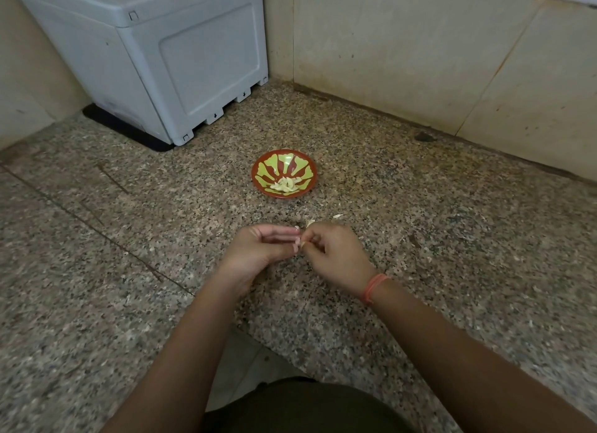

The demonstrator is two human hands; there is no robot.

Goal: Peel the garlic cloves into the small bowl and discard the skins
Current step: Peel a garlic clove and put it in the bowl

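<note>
As the left hand (pixel 263 243) and right hand (pixel 334 255) meet at centre frame, both pinching one garlic clove (pixel 309 224), the skin should be pulled slowly, just below the small bowl (pixel 255 174).

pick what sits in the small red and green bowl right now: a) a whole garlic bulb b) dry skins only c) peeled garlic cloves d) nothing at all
C: a small heap of pale peeled cloves lies at the bottom of the bowl, with no papery skins or whole bulb in it.
</note>
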